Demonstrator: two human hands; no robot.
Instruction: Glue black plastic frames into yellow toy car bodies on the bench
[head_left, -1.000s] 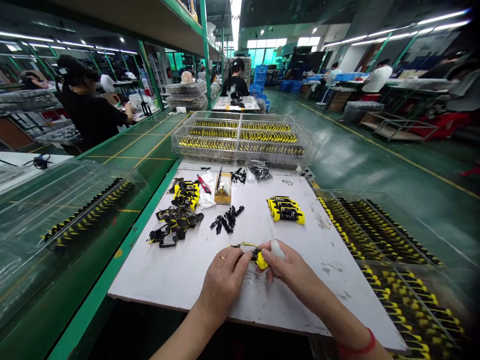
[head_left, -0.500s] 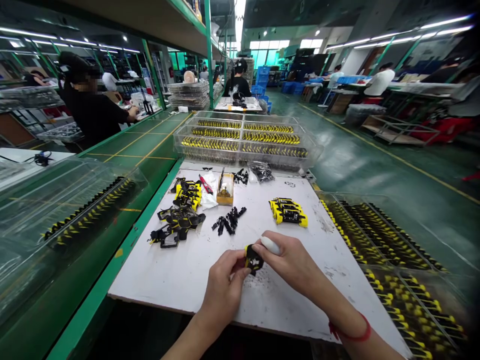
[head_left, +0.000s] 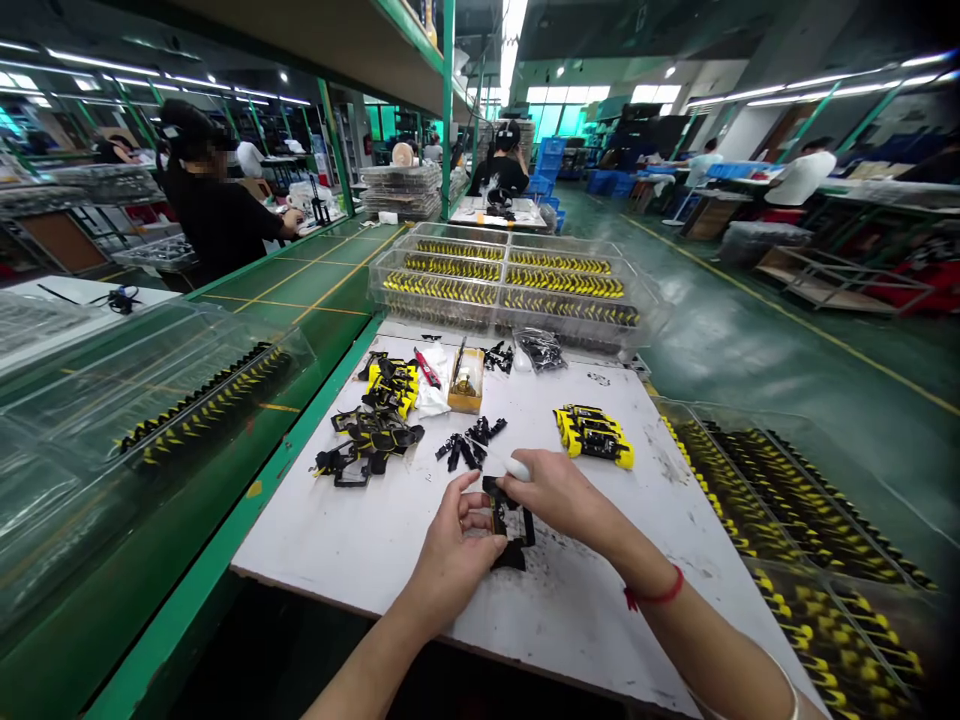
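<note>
Black frames (head_left: 379,435) heaped on white board (head_left: 352,540). Left hand (head_left: 454,550) pinching a black part (head_left: 500,512) over the board's near side. Right hand (head_left: 559,498) wrapped round a white-handled tool (head_left: 517,468), fingertips at the part's top. Yellow-black pieces (head_left: 594,437) in a row beyond.

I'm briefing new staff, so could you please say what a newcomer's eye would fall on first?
Probably the left hand and right hand on a black part over the near middle of the white board, the right gripping a white-handled tool. Next likely come the yellow-and-black pieces grouped toward the board's right and the packed clear tray at its far edge.
</note>
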